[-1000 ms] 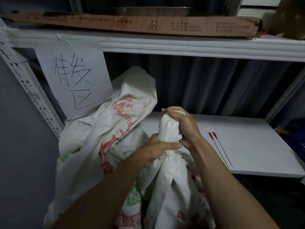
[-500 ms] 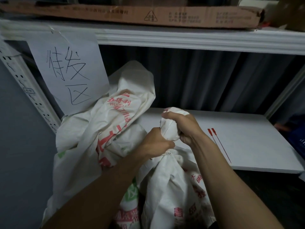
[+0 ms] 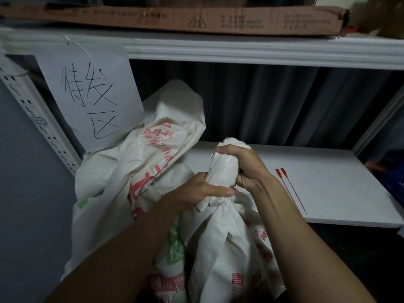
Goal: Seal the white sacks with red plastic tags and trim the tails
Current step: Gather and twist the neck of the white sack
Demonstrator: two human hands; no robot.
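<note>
A white sack [image 3: 220,243] with red and green print stands in front of me, its top gathered into a twisted neck. My right hand [image 3: 247,169] is closed around the upper part of that neck. Just below it, my left hand [image 3: 203,190] pinches the neck at its base. Behind it to the left, another white sack [image 3: 153,154] slumps against the shelf post. Two red plastic tags [image 3: 290,189] lie side by side on the white shelf board [image 3: 328,182], right of my right wrist, untouched.
A handwritten paper sign [image 3: 91,99] hangs from the upper shelf beam [image 3: 240,51]. A flat cardboard box [image 3: 175,18] lies on top of that shelf. A perforated white post [image 3: 39,132] stands at the left, dark corrugated wall behind.
My hands stay clamped on the sack neck, which my right hand has bunched shorter. The view has shifted slightly.
</note>
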